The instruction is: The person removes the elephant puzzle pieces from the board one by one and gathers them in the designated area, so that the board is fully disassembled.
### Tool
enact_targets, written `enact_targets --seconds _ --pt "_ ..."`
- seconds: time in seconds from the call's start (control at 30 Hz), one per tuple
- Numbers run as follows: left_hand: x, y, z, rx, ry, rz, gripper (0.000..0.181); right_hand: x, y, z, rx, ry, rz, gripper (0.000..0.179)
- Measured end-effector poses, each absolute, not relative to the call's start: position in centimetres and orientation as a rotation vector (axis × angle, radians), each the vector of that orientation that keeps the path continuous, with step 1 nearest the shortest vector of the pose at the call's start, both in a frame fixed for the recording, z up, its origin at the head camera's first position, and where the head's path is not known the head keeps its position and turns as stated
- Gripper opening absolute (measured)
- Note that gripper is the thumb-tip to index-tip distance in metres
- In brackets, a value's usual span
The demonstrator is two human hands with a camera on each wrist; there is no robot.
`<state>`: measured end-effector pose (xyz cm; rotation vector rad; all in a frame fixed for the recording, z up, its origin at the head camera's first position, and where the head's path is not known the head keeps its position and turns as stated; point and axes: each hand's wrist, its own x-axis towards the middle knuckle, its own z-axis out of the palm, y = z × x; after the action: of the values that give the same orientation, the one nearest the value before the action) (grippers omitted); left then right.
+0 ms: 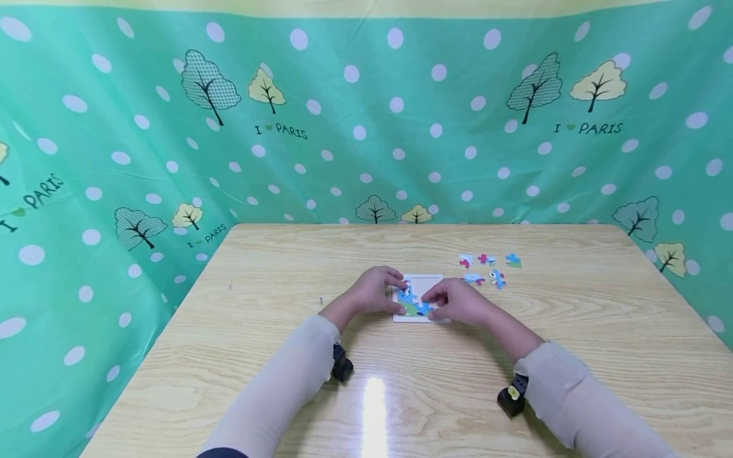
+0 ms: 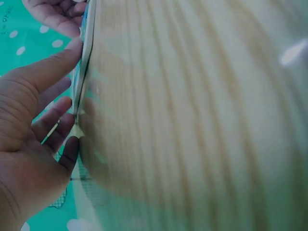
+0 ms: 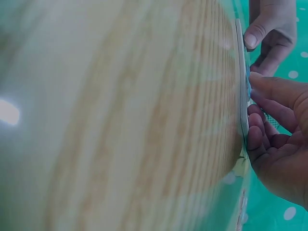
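Observation:
A small jigsaw board (image 1: 433,277) with a white rim lies on the table in front of the person. Its left and lower parts hold fitted pieces (image 1: 408,308) in blue and green. The left hand (image 1: 373,291) rests at the board's left side, thumb and fingers spread and touching it. At the lower right of the board, the right hand (image 1: 461,301) pinches a blue jigsaw piece (image 1: 424,307) between thumb and index finger. The right wrist view shows this pinch edge-on, right hand (image 3: 284,120) against the board; the piece is mostly hidden.
Several loose jigsaw pieces (image 1: 497,278) lie on the wooden table (image 1: 275,356) to the right of and beyond the board. A tiny dark scrap (image 1: 321,300) lies left of the left hand. A green dotted curtain (image 1: 395,127) hangs behind the table.

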<state>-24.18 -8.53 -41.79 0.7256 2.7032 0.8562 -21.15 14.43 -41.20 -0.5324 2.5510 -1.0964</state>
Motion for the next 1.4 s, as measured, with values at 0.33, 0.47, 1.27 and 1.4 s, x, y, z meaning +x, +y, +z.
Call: enact_targets --seconds 0.33,0.47,1.27,1.4 --pt "-24.5 -8.8 -42.3 0.709 2.647 0.914 0.052 -21.2 14.5 -41.1 -0.537 2.573 -1.044 0.027" --pt "-24.6 -8.8 -42.6 0.692 2.624 0.966 0.05 -21.3 14.5 -41.1 -0.552 2.573 -1.042 0.026" --pt "-24.4 -8.7 -42.3 0.643 2.613 0.981 0.047 -21.2 15.1 -41.6 -0.601 2.515 -1.245 0.016" --pt "-24.4 -8.8 -42.2 0.641 2.608 0.986 0.048 -21.1 15.6 -41.6 -0.577 2.47 -1.312 0.014"
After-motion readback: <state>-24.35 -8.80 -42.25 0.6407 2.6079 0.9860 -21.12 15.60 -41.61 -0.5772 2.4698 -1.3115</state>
